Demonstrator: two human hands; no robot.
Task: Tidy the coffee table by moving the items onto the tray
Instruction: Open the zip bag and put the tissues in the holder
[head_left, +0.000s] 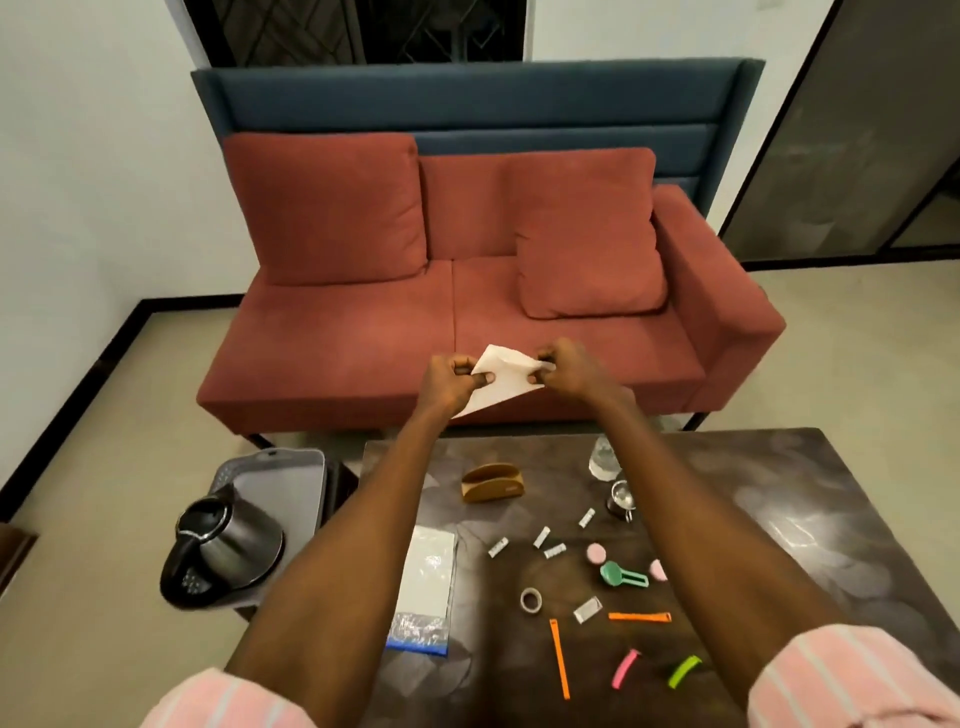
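Both hands raised over the surface (779, 499): left hand (451, 383) and right hand (567, 370) each pinch a napkin (501, 382), fingers curled on opposite corners. Tray (280, 486) sits left on the floor, kettle (223, 551) on it.

Risk: pulling apart may tear the napkin; a loosened pinch drops it.

Unclear: whether the napkin is folded; small packets too blurred to read.

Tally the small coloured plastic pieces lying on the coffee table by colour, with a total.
Orange strips: 2
Pink round pieces: 2, the second cut off by the right forearm
Pink clip: 1
Lime green clip: 1
Teal green piece: 1
Total: 7
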